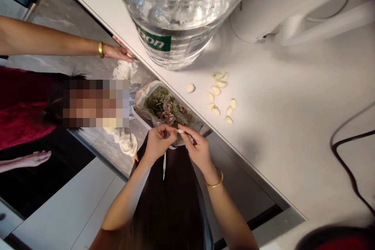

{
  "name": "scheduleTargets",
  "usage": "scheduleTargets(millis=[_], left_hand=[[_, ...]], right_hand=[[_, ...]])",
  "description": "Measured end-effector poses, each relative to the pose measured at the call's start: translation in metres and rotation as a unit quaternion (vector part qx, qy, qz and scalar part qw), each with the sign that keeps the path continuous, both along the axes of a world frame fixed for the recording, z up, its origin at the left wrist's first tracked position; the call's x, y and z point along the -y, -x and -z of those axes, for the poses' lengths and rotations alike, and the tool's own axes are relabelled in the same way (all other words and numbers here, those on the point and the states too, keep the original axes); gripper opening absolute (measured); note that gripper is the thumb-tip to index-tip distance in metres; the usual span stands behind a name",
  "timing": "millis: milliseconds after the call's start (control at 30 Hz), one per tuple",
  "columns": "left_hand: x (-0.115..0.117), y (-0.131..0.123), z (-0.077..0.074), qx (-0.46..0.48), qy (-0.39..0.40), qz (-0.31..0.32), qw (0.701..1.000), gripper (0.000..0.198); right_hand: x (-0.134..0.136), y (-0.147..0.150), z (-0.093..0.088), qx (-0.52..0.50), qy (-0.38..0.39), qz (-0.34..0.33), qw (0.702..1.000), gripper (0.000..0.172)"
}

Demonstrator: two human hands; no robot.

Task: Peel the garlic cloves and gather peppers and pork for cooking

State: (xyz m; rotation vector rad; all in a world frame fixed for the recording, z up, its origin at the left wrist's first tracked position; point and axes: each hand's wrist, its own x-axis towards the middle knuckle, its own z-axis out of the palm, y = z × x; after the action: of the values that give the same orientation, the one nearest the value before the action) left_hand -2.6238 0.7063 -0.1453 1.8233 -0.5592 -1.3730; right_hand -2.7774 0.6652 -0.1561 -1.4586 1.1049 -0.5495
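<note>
In the head view, a pale garlic clove sits between the fingertips of both hands, above the near edge of a bin. My right hand pinches it between thumb and fingers. My left hand is closed, its fingertips pressed at the clove's left end. A thin light blade-like strip shows below my left hand; whether a hand holds it I cannot tell. Under the hands, the lined waste bin holds plant scraps and peelings. Several peeled garlic cloves lie scattered on the white countertop.
A big clear water bottle stands on the counter, near a white appliance. A black cable runs along the right. To the left are a child in pale clothes and another person's arm with a bracelet.
</note>
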Motion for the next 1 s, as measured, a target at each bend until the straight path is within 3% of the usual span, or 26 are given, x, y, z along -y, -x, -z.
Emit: scheduleTargets(millis=[100,400,567,867,1000], left_hand=[[0.001,-0.002,0.001,-0.045,0.008,-0.003,0.999,0.022],[-0.001,-0.003,0.003,-0.021,0.006,0.017,1.0,0.026],[0.0,-0.005,0.0,0.04,-0.009,0.022,0.999,0.022],[-0.013,-0.01,-0.001,0.119,-0.037,0.004,0.992,0.018],[-0.018,-0.027,0.005,0.215,-0.06,0.001,0.975,0.02]], right_hand=[[0.001,-0.002,0.001,0.03,-0.06,0.034,0.997,0.026],[0.007,-0.002,0.005,0.076,-0.157,0.07,0.982,0.024],[0.009,-0.003,0.002,0.081,-0.205,0.101,0.97,0.026],[-0.003,-0.016,0.004,0.088,-0.207,0.205,0.952,0.027],[-0.004,-0.016,0.002,0.148,-0.284,0.224,0.92,0.031]])
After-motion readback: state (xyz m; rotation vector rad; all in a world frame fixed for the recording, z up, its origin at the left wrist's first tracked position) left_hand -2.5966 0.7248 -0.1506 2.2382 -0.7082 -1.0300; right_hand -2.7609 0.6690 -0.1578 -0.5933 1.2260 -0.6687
